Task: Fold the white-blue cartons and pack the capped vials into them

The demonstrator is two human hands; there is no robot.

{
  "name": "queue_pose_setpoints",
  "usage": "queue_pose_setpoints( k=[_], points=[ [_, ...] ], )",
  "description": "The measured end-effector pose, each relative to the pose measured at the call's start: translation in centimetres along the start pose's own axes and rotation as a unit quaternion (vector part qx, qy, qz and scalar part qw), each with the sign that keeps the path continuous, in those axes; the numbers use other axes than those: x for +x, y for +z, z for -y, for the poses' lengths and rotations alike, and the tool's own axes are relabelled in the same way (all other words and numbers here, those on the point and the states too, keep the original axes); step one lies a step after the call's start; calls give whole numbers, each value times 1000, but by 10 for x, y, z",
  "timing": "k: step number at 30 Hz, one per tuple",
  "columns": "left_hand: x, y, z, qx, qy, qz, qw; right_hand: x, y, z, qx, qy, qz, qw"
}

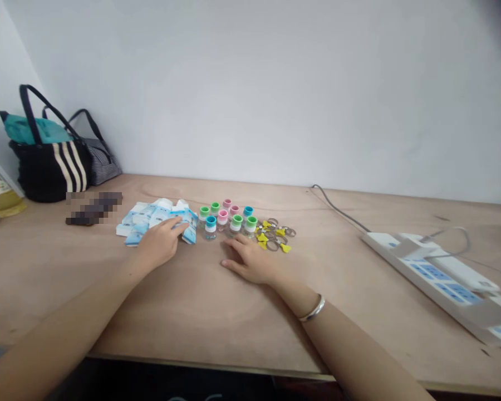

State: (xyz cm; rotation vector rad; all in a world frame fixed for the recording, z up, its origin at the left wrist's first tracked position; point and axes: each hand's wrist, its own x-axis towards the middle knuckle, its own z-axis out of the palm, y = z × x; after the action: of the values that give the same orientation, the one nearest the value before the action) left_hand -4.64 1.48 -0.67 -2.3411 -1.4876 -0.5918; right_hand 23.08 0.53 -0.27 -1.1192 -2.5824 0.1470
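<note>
Desk (359, 340): pale wood, spread beneath the fingers; a plain whitish wall (296, 89) rises well beyond them.
Left fingers (172, 224): partly bent over the right-hand part of the blue-and-white packets (150, 215), tips at their surface; whether one is gripped cannot be told.
Packets: a loose, overlapping pile, reaching from under the left fingertips out to their left and a little beyond.
Right fingers (239, 245): parted, the thumb set away from the forefinger over bare wood.
Small jars (222, 216): nine, clear, upright and close together, with green, pink or blue rims; just beyond the right fingertips and to the right of the left ones.
Metal rings with yellow tabs (280, 231): a flat cluster, near the right fingers, on their right.
Bracelet (314, 311): silver, around the right wrist, behind the right fingers.
Power strip (436, 273): white, well to the right of the right fingers; a grey cable (350, 217) runs from its far end toward the wall.
Black bag (37, 172): white-striped, well to the left of the left fingers and beyond them; a pixelated dark object (96, 210) lies between.
</note>
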Motion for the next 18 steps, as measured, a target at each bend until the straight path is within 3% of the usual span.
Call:
queue_pose_setpoints(
  k=[2,5,8,11,12,14,16,18],
  points=[
    [0,-6,5,-2,-16,-59,998,0,0,0,4,-2,-2,1000],
    [1,-17,13,-8,-19,-216,976,-1,1,0,13,-1,-7,1000],
    [1,-26,12,-53,-24,-386,921,-1,0,0,33,6,-43,998],
    [0,-27,-2,-173,-59,-459,869,-2,-5,1,64,16,-134,989],
    [0,-26,-10,-224,-77,-452,860,-3,-8,0,72,17,-169,983],
    [-2,-21,-25,-335,-116,-383,853,-4,-14,0,79,6,-224,971],
    [-3,-13,-40,-453,-155,-266,836,-6,-19,-1,69,-20,-239,968],
    [-5,-5,-53,-554,-182,-152,798,-8,-23,0,47,-47,-217,974]
  ],
)
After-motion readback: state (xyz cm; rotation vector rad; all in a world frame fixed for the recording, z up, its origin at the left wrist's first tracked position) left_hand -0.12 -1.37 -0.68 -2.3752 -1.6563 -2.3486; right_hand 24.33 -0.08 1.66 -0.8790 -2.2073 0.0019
